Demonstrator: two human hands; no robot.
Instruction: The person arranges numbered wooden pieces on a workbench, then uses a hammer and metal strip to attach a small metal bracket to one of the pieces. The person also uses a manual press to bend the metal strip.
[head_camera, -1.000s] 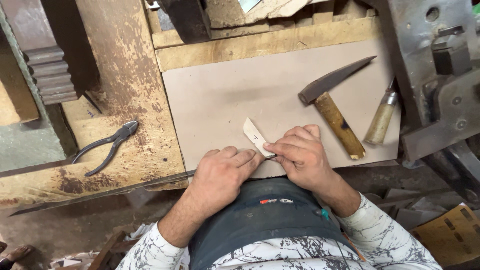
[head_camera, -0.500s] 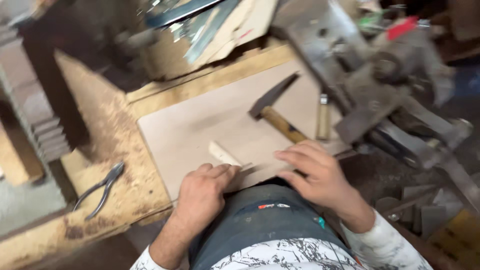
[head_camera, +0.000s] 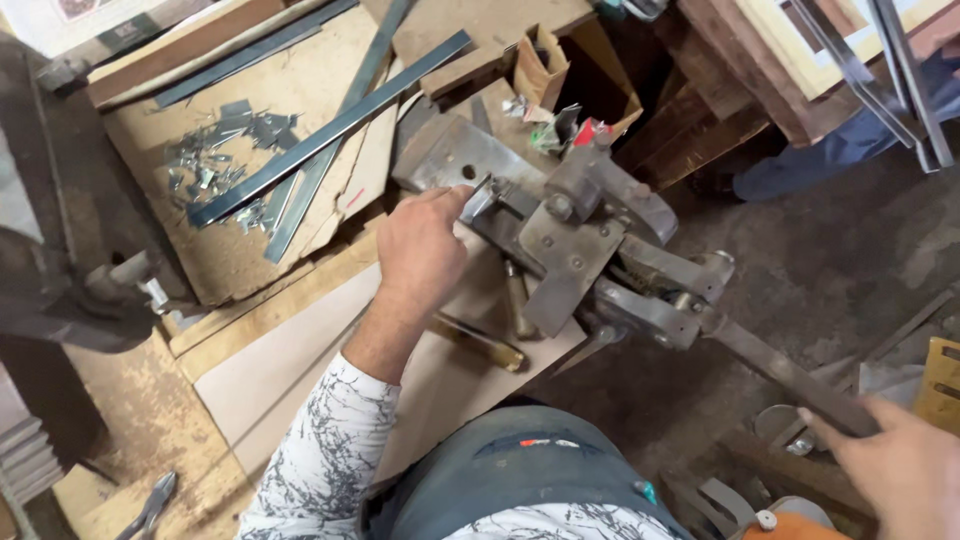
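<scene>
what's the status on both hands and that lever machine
Left hand fingers at the metal machine slot. Right hand on the lever handle. Hammer beneath the left forearm.

A small metal workshop, rough and well used. Heavy lever-operated press (head_camera: 580, 230) bolted down just right of the left hand (head_camera: 420, 250). Cut metal strips (head_camera: 320, 135) and a scatter of small offcuts (head_camera: 215, 165) beyond that hand. Pliers (head_camera: 150, 505) on the scarred wooden bench (head_camera: 150, 420) behind it. Dusty concrete floor (head_camera: 850, 260) beyond the right hand (head_camera: 900, 470).

left hand (head_camera: 420, 250) now at press (head_camera: 560, 230), right hand (head_camera: 900, 465) on lever (head_camera: 790, 375)
</scene>
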